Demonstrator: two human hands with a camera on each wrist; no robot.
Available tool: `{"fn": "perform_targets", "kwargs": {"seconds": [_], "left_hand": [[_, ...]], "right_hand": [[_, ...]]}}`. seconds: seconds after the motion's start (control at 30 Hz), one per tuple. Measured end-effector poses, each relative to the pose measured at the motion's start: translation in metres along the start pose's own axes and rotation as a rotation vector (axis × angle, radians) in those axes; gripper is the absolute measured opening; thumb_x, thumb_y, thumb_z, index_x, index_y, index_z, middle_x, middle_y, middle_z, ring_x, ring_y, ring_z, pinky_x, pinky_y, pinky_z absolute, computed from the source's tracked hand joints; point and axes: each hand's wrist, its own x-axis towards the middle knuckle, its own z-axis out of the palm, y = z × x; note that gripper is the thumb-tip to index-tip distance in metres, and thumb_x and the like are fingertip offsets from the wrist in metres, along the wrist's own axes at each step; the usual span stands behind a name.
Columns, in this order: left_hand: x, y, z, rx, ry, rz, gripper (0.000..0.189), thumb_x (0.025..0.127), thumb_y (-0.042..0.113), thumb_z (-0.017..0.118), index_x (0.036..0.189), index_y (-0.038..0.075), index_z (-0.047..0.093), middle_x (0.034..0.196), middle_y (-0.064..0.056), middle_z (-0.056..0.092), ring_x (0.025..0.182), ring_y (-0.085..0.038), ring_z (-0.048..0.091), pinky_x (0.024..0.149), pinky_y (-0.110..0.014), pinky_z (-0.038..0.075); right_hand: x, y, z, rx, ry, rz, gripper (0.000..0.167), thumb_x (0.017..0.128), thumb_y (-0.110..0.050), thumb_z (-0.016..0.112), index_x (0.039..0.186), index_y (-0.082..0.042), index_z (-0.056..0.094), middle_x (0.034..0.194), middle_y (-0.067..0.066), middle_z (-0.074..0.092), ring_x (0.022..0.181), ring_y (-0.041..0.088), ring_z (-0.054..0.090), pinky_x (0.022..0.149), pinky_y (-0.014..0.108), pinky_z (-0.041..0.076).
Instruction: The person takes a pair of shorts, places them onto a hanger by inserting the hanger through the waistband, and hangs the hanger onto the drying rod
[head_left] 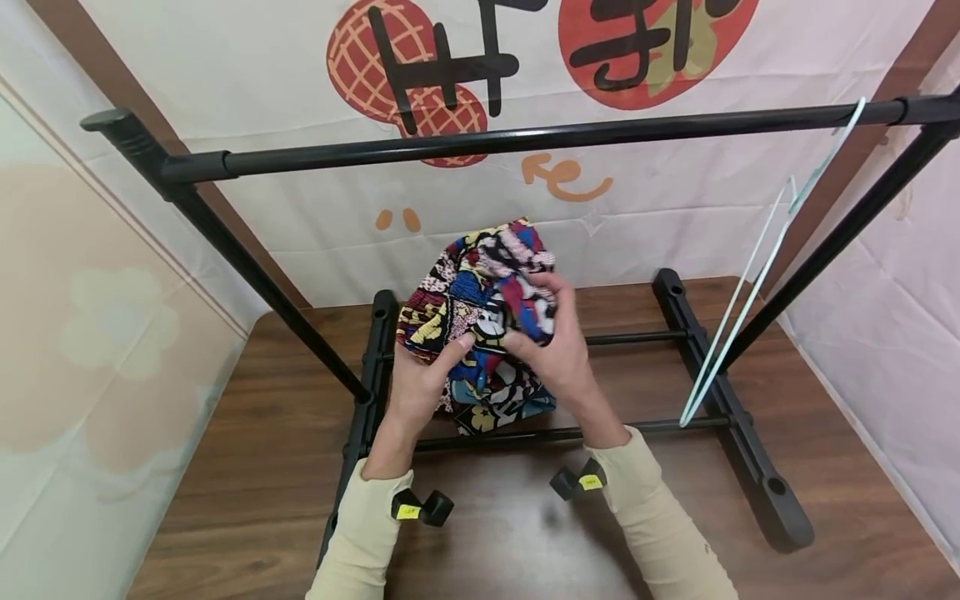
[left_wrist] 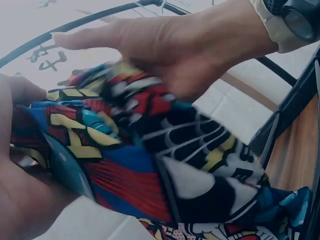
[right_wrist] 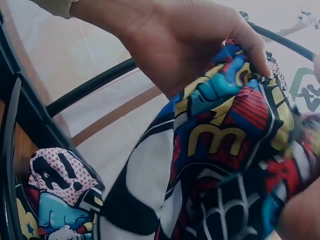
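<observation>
A crumpled garment point(head_left: 480, 292) with a bright comic print is bunched between both hands above the rack's base. Its exact kind is unclear in the folds. At its lower left, my left hand point(head_left: 414, 390) pinches the cloth, thumb on top and the other fingers underneath. My right hand point(head_left: 558, 354) holds the right side, index finger bent over the fabric. In the left wrist view, the right thumb sticks out above blurred cloth and the other right fingers are hidden. A loose lower part of the garment point(right_wrist: 65, 195) hangs down in the right wrist view.
A black clothes rack point(head_left: 525, 140) surrounds the work, with its top rail beyond the hands. A pale blue hanger point(head_left: 750, 292) hangs from the rail at right. Behind stands a printed white cloth wall point(head_left: 660, 225); the wooden floor point(head_left: 247, 467) lies below.
</observation>
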Motion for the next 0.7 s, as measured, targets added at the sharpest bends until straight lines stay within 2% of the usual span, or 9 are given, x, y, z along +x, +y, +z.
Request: {"fn": "perform_targets", "kwargs": {"seconds": [0.1, 0.2, 0.3, 0.4, 0.5, 0.6, 0.7], "left_hand": [[-0.001, -0.001, 0.0, -0.015, -0.02, 0.013, 0.052, 0.091, -0.006, 0.066, 0.141, 0.003, 0.055, 0.123, 0.011, 0.07, 0.111, -0.005, 0.069, 0.093, -0.022, 0.059], [-0.003, 0.0, -0.002, -0.02, -0.055, -0.003, 0.042, 0.093, -0.004, 0.065, 0.134, 0.005, 0.061, 0.117, 0.012, 0.072, 0.105, -0.006, 0.071, 0.09, -0.023, 0.06], [-0.003, 0.004, -0.012, -0.002, -0.089, -0.054, 0.033, 0.097, 0.001, 0.063, 0.128, 0.011, 0.064, 0.112, 0.01, 0.073, 0.1, -0.007, 0.072, 0.085, -0.024, 0.061], [-0.002, 0.009, -0.027, 0.02, -0.105, -0.108, 0.029, 0.1, 0.004, 0.06, 0.126, 0.016, 0.065, 0.11, 0.01, 0.073, 0.096, -0.007, 0.073, 0.083, -0.025, 0.062], [0.0, 0.015, -0.042, 0.032, -0.084, -0.125, 0.03, 0.101, 0.002, 0.058, 0.122, 0.022, 0.067, 0.108, 0.01, 0.074, 0.095, -0.006, 0.073, 0.083, -0.024, 0.061], [0.003, 0.024, -0.055, 0.097, -0.056, -0.08, 0.032, 0.101, -0.001, 0.058, 0.121, 0.021, 0.07, 0.108, 0.011, 0.074, 0.098, -0.004, 0.071, 0.086, -0.02, 0.059], [0.008, 0.032, -0.064, 0.33, -0.059, 0.006, 0.025, 0.104, 0.005, 0.059, 0.125, 0.014, 0.07, 0.113, 0.006, 0.073, 0.101, -0.005, 0.066, 0.09, -0.017, 0.053]], "right_hand": [[0.003, -0.003, -0.004, 0.023, 0.17, 0.088, 0.123, 0.06, -0.086, 0.082, 0.15, -0.02, 0.029, 0.138, 0.012, 0.051, 0.113, 0.02, 0.057, 0.092, 0.024, 0.051], [0.004, -0.004, -0.011, 0.027, 0.275, 0.161, 0.114, 0.071, -0.067, 0.09, 0.157, -0.029, 0.025, 0.144, 0.01, 0.052, 0.124, 0.017, 0.056, 0.103, 0.028, 0.048], [0.007, -0.005, -0.021, 0.024, 0.34, 0.16, 0.092, 0.084, -0.037, 0.089, 0.158, -0.027, 0.036, 0.143, 0.008, 0.057, 0.124, 0.016, 0.059, 0.103, 0.03, 0.05], [0.012, -0.005, -0.035, 0.044, 0.409, 0.095, 0.055, 0.09, -0.018, 0.082, 0.141, -0.015, 0.061, 0.127, 0.006, 0.066, 0.111, 0.015, 0.063, 0.094, 0.027, 0.054], [0.017, -0.006, -0.051, 0.082, 0.509, 0.032, 0.023, 0.096, -0.014, 0.076, 0.119, -0.014, 0.074, 0.112, 0.0, 0.072, 0.1, 0.011, 0.064, 0.088, 0.024, 0.053], [0.021, -0.005, -0.068, 0.081, 0.586, -0.033, 0.01, 0.1, -0.015, 0.072, 0.108, -0.015, 0.078, 0.103, -0.005, 0.074, 0.096, 0.008, 0.064, 0.086, 0.023, 0.052], [0.021, -0.004, -0.079, -0.068, 0.629, -0.089, 0.015, 0.099, -0.02, 0.075, 0.102, -0.005, 0.08, 0.099, -0.013, 0.068, 0.094, 0.005, 0.059, 0.082, 0.021, 0.047]]}}
